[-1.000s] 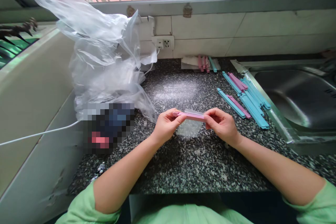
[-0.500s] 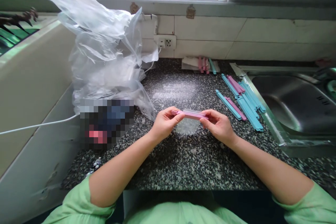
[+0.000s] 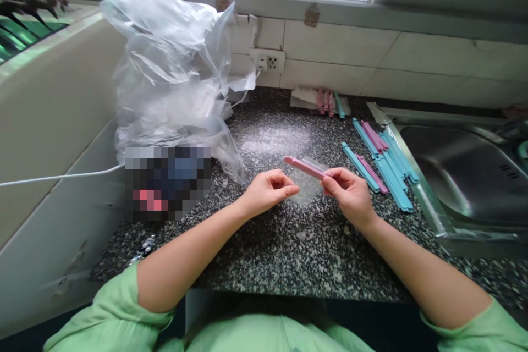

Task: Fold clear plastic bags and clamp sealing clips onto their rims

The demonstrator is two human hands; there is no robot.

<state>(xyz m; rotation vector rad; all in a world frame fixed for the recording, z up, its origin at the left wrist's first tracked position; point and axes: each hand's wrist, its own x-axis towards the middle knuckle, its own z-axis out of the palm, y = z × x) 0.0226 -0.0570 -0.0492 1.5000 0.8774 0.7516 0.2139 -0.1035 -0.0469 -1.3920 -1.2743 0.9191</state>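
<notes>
My right hand (image 3: 350,192) grips one end of a pink bag-sealing clip (image 3: 307,168). The clip is closed across a small clear plastic bag (image 3: 305,187), which hangs below it, with a strip of film above. The clip slants, its free left end higher. Just left of the bag is my left hand (image 3: 270,192), apart from the clip, its fingers curled and thumb pressed near them; I see nothing in it. Several blue sealing clips (image 3: 390,179) and a few pink sealing clips (image 3: 373,136) lie on the counter to the right.
A steel sink (image 3: 470,162) is set into the speckled counter (image 3: 264,258) at right. A crumpled clear plastic bag (image 3: 173,71) and a blurred-out object (image 3: 165,184) stand at left. Against the back wall lie clipped packets (image 3: 303,98), below a socket (image 3: 268,60).
My left hand has let go of the clip's left end and drawn slightly away. The clip, now held by my right hand alone, has tilted with its left end up.
</notes>
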